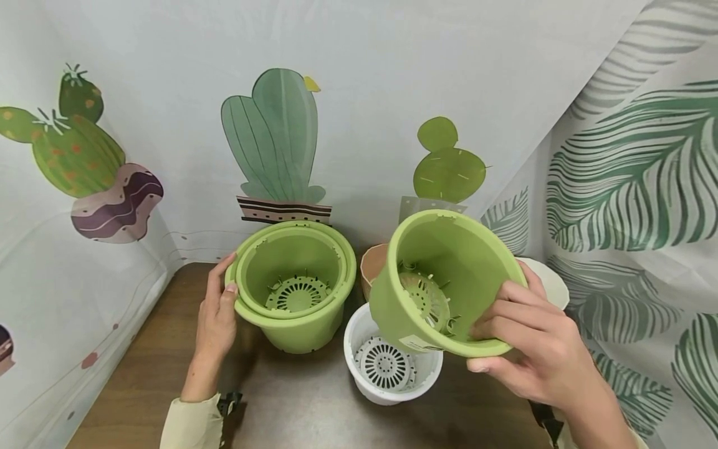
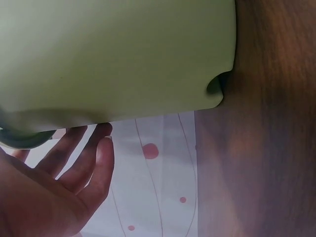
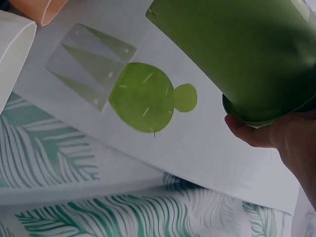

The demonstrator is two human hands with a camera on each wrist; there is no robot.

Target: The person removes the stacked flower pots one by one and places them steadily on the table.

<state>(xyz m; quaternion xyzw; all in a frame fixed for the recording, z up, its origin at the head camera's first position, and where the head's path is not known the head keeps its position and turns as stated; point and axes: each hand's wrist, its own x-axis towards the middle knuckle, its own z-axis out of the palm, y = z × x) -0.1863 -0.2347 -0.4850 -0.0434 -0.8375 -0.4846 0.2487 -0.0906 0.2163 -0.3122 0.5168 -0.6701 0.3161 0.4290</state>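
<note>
On the left stands a stack of green plastic plant pots (image 1: pixel 300 330), one nested in another, with slotted bases visible inside. My left hand (image 1: pixel 215 312) holds its left side, thumb at the rim; in the left wrist view, the fingers (image 2: pixel 101 153) bend against the wall just under the lip. Another green pot (image 1: pixel 387 299) hangs tilted in the air on the right, its mouth facing up toward me. My right hand (image 1: pixel 533 337) grips its rim, fingers inside and thumb outside. Below it, partly covered, sits a white slotted pot (image 1: pixel 359 380).
Behind the raised pot are a terracotta-coloured pot (image 1: pixel 371 262) and a cream-white one (image 1: pixel 546 284), both partly hidden. All stand on a brown wooden table (image 1: pixel 303 405). A white cloth backdrop (image 1: pixel 370 93) printed with cacti and leaves borders the table at the back and sides.
</note>
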